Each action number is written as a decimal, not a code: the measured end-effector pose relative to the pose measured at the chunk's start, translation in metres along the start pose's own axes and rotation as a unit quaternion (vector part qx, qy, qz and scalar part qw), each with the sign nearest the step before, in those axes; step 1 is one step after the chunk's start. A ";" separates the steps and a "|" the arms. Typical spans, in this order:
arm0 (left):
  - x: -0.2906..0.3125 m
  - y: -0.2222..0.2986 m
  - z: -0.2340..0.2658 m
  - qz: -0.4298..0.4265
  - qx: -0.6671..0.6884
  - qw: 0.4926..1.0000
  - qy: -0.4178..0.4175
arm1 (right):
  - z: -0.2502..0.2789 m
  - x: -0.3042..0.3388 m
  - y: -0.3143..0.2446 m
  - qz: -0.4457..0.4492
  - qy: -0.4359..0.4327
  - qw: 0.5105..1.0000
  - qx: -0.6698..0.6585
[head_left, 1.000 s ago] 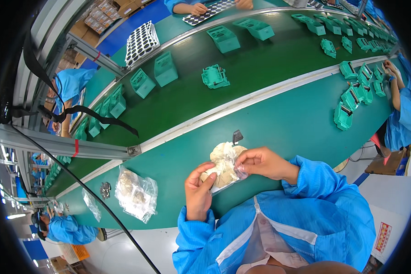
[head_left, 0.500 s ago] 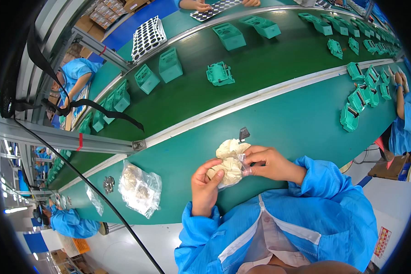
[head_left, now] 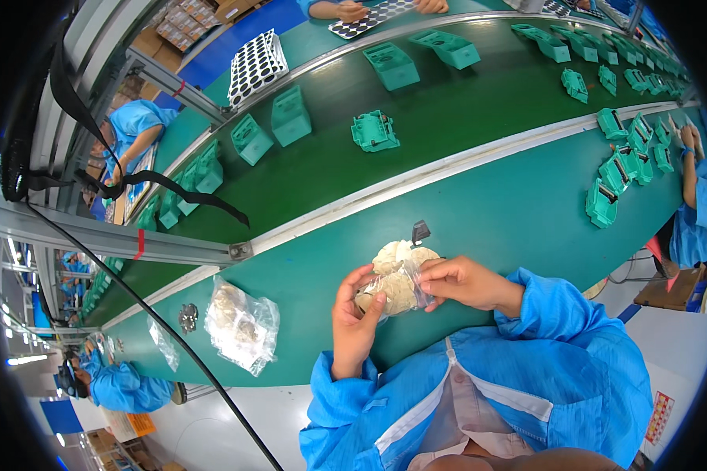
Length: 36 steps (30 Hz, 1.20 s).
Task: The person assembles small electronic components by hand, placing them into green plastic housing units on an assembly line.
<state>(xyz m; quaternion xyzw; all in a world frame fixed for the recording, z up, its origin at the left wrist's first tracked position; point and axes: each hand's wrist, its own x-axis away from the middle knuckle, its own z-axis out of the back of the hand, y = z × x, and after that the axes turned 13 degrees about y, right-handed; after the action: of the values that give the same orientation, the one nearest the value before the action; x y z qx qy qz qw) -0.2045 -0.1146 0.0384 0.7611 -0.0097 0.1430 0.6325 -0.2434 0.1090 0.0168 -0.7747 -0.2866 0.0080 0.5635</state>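
In front of my chest, a clear plastic bag (head_left: pixel 402 287) holds a stack of thin cream-coloured pieces, with its film drawn over them. My left hand (head_left: pixel 356 318) is closed round the bag's left side, thumb in front and fingers behind. The fingers of my right hand (head_left: pixel 459 282) pinch the bag's film at its right end. More cream-coloured pieces (head_left: pixel 404 253) lie just beyond the bag; whether they are loose on the table I cannot tell. A small black part (head_left: pixel 421 231) is right behind them.
A larger clear bag of cream pieces (head_left: pixel 239 326) lies to the left, beside a small heap of dark metal parts (head_left: pixel 188 317). Ahead, a green belt (head_left: pixel 440 118) carries green plastic housings (head_left: pixel 375 131). More housings (head_left: pixel 602 204) sit at the right. Other people work nearby.
My right hand has shifted slightly, and the bag's film now spreads further over the cream pieces. The housings on the belt have moved a little to the left.
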 end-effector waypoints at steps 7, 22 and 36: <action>0.001 -0.002 0.004 0.012 0.053 0.998 -0.018 | -0.003 0.002 0.002 -0.038 0.003 0.999 -0.027; 0.010 0.012 0.000 -0.030 -0.133 0.982 -0.130 | -0.012 -0.002 0.008 0.043 0.071 0.996 0.036; 0.012 -0.004 0.014 -0.070 -0.254 0.964 0.023 | -0.023 0.005 0.027 0.010 0.171 0.985 -0.026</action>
<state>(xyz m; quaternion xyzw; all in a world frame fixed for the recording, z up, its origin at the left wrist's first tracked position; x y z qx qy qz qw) -0.1894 -0.1253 0.0352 0.5706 0.0222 0.1093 0.8136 -0.2196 0.0861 0.0027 -0.7818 -0.1783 -0.1267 0.5839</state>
